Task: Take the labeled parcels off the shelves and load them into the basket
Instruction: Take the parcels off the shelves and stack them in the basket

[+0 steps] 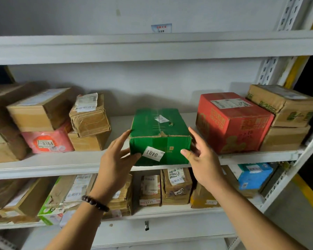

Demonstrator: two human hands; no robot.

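A green cardboard parcel (159,134) with a white label reading 0401 on its front face sits at the front edge of the middle shelf (61,166). My left hand (116,159) is at its left front corner, fingers stretched along the side and thumb touching the front face by the label. My right hand (201,159) is at its right front corner, fingers straight along the side and thumb on the front face. Neither hand curls round the box. No basket is in view.
A red box (231,121) stands right of the green parcel, with brown boxes (285,112) stacked beyond it. Brown boxes (90,121) and a pink parcel labelled 0164 (47,141) lie to the left. The lower shelf holds several labelled parcels, including a blue box (253,175).
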